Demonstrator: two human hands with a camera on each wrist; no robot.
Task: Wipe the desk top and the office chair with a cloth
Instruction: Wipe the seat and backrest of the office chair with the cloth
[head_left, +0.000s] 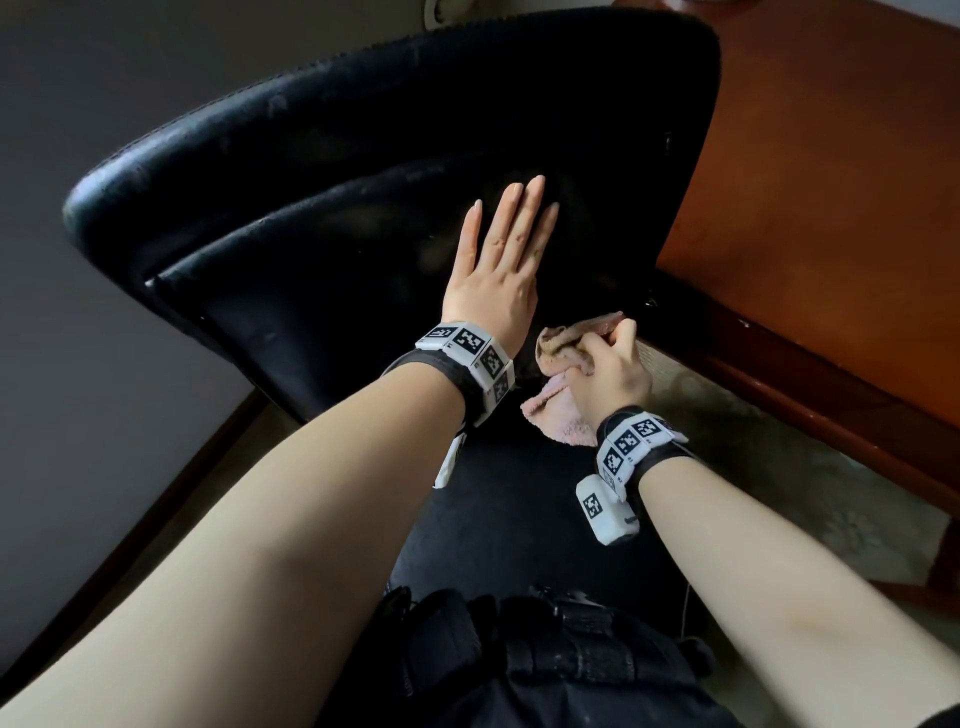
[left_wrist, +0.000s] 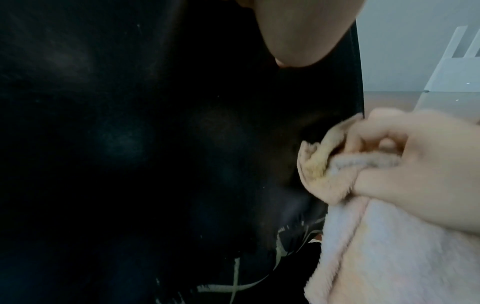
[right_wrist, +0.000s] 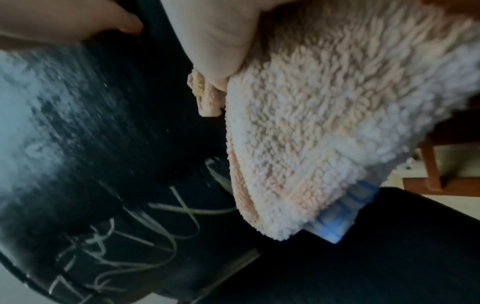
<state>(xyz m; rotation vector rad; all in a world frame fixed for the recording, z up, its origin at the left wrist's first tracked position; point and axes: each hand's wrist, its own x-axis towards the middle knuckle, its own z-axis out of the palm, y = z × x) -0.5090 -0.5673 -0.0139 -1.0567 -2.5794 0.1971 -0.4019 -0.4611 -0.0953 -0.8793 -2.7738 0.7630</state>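
One pink cloth (head_left: 563, 387) is bunched up in the right hand (head_left: 613, 369), whose fingers (left_wrist: 376, 135) are curled tight around it. A loose end hangs down under those fingers, over the seat. The black office chair (head_left: 337, 156) is just past them. The left hand (head_left: 496, 270) lies flat on the chair back, fingers (head_left: 519, 218) straight and close together. The brown table (head_left: 831, 182) is off to the right of the cloth fingers.

Left hand (head_left: 493, 270) flat with straight fingers, arm extended forward; right hand (head_left: 615, 364) curled closed, gripping, arm extended alongside.
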